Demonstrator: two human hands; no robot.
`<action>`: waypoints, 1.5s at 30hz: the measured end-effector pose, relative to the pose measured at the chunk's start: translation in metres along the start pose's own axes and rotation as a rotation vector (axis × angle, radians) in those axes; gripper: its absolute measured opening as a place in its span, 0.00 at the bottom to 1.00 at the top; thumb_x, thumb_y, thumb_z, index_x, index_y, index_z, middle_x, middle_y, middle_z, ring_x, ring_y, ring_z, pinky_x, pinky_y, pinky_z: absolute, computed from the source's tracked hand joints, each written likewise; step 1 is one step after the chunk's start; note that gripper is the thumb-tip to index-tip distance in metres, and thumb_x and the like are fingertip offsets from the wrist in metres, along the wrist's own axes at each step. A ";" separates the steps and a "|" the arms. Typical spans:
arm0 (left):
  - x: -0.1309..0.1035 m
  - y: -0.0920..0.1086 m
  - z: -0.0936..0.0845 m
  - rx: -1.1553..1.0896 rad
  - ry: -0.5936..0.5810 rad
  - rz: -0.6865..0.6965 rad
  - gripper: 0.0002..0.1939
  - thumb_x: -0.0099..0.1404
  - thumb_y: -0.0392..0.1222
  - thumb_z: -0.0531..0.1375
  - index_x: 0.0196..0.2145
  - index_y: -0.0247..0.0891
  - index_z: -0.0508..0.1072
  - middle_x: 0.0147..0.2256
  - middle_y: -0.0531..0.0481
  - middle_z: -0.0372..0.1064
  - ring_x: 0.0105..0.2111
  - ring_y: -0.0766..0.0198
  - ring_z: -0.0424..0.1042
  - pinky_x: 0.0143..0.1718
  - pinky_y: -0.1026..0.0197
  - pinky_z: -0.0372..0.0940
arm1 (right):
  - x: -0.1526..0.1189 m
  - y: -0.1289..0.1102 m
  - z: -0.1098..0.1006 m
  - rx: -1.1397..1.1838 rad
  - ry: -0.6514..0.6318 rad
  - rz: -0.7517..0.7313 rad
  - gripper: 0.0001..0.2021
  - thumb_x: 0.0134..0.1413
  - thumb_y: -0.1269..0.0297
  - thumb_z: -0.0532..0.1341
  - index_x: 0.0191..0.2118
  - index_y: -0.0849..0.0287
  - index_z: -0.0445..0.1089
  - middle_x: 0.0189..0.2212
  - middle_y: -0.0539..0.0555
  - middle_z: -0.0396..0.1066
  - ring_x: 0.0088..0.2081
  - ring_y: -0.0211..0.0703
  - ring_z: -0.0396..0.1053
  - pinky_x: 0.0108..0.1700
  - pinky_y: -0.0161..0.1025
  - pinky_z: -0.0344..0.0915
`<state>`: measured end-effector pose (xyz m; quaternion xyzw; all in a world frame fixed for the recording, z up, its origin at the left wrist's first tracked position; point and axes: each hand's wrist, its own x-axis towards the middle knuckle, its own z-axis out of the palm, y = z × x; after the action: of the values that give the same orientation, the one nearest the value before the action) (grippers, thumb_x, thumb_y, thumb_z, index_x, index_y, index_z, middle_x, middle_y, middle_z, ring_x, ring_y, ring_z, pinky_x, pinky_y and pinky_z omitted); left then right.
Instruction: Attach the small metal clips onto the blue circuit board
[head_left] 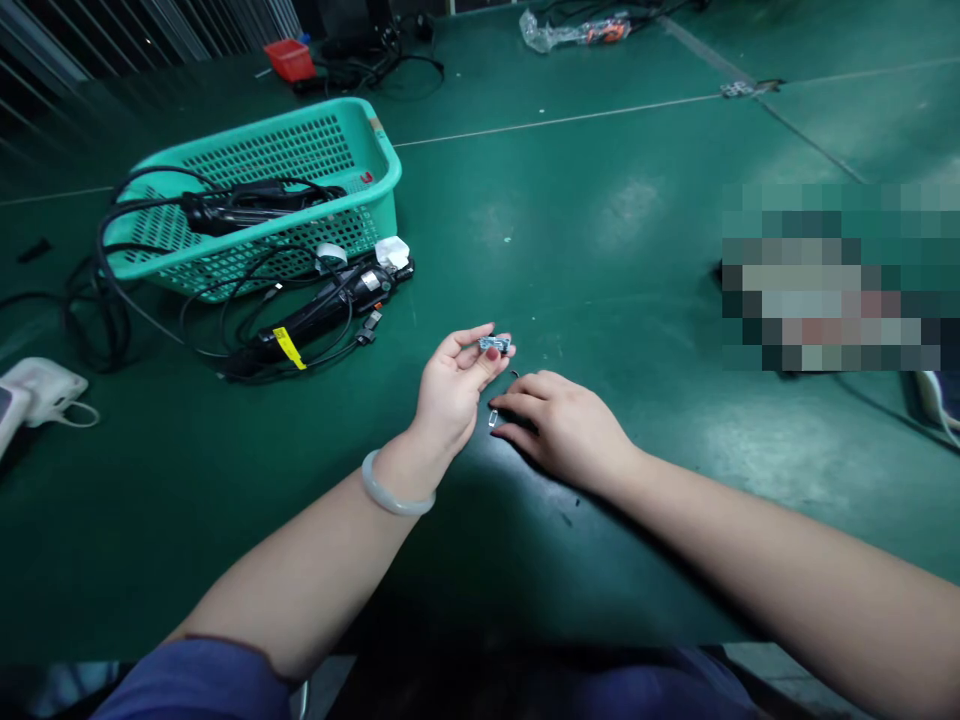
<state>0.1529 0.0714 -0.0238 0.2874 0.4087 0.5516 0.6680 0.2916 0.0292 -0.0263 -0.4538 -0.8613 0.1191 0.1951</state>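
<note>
My left hand (pixel 454 395) is raised a little above the green table, its thumb and fingers closed on a small light-blue and silvery part (pixel 495 344). What kind of part that is, I cannot make out. Just to the right and nearer to me, my right hand (pixel 566 425) rests low at the table, fingers curled. Between its thumb and index fingertips is a tiny pale rectangular frame (pixel 493 419), which the fingertips seem to pinch. A small dark curved bit (pixel 514 374) shows beside the right fingers.
A green perforated basket (pixel 386 165) holds black cabled tools at the left. In front of it lies a black handheld device (pixel 322 310) with cables and a yellow tag. A white device (pixel 49 390) sits far left. A plastic-wrapped item (pixel 574 32) lies at the back; the right is pixelated.
</note>
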 end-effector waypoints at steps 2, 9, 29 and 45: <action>0.000 0.001 0.001 0.000 0.003 -0.002 0.11 0.55 0.30 0.63 0.37 0.35 0.71 0.33 0.51 0.76 0.35 0.69 0.76 0.47 0.60 0.67 | 0.003 -0.002 0.003 -0.019 -0.019 0.008 0.09 0.59 0.62 0.58 0.39 0.59 0.75 0.36 0.55 0.73 0.39 0.46 0.67 0.43 0.42 0.65; 0.001 -0.001 0.000 0.022 -0.005 0.006 0.12 0.53 0.28 0.64 0.37 0.35 0.71 0.34 0.51 0.76 0.36 0.69 0.75 0.48 0.59 0.66 | 0.005 0.006 -0.002 -0.097 -0.075 -0.003 0.10 0.60 0.72 0.54 0.36 0.58 0.74 0.35 0.54 0.73 0.37 0.43 0.66 0.39 0.39 0.63; 0.001 -0.003 -0.002 0.040 -0.024 -0.003 0.15 0.50 0.30 0.67 0.36 0.35 0.71 0.36 0.50 0.75 0.37 0.68 0.74 0.49 0.58 0.65 | -0.009 0.009 -0.016 -0.128 -0.054 0.097 0.09 0.59 0.66 0.57 0.35 0.60 0.75 0.34 0.56 0.75 0.37 0.47 0.70 0.40 0.41 0.66; -0.001 -0.006 -0.003 0.176 -0.128 0.016 0.17 0.46 0.35 0.70 0.35 0.35 0.72 0.37 0.48 0.76 0.38 0.65 0.74 0.48 0.58 0.65 | -0.005 0.020 -0.038 -0.153 0.310 0.044 0.10 0.59 0.70 0.54 0.32 0.57 0.73 0.32 0.55 0.75 0.34 0.44 0.69 0.37 0.39 0.65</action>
<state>0.1531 0.0683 -0.0304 0.3828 0.4098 0.4996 0.6603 0.3252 0.0374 -0.0010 -0.4990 -0.8173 -0.0139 0.2877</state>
